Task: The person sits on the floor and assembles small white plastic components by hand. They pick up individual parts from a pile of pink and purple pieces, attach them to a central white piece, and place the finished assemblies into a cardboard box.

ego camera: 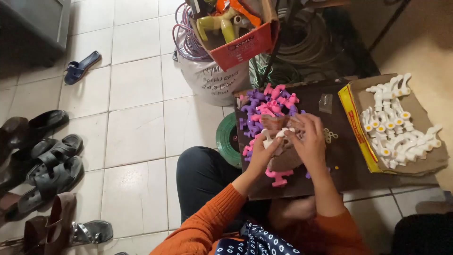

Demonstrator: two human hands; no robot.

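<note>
A white plastic tap [276, 136] is held between the left hand [262, 152] and the right hand [309, 139], both closed in a grip around it above a dark board [344, 156]. A heap of pink and purple taps [268, 106] is piled on the board just beyond the hands, and one pink tap [278, 176] lies nearer the body. White taps [394, 125] are stacked in a cardboard tray [361, 127] to the right. Small rings [329, 136] are scattered beside the right hand. Sandals [49, 160] are lined up on the tiled floor [137, 127] at left.
</note>
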